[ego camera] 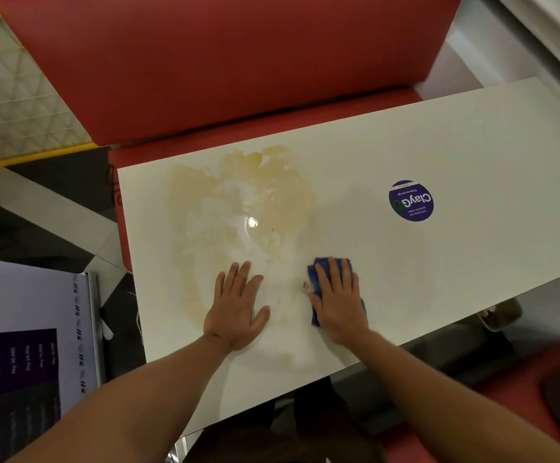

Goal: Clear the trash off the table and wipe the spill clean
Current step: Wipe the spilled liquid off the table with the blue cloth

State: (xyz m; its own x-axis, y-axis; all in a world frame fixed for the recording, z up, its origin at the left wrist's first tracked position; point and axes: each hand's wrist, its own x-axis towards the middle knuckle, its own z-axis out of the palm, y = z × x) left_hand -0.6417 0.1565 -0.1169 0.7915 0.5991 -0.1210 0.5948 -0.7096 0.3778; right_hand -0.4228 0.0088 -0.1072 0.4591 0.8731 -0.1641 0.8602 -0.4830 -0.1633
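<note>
Head view: most of the blue cloth (pixel 330 272) is hidden under the right hand (pixel 338 300); a small scrap (pixel 306 286) beside it is too blurred to identify. One cloth, one tan spill (pixel 238 202), one purple sticker (pixel 411 201), two hands on the white table (pixel 472 155). The left hand (pixel 236 307) lies flat, fingers spread, holding nothing, on the spill's near edge. The right hand presses the cloth with straight fingers, just right of the spill.

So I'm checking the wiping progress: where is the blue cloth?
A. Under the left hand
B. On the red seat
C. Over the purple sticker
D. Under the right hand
D: the right hand presses flat on the blue cloth; the left hand rests bare on the table.
</note>
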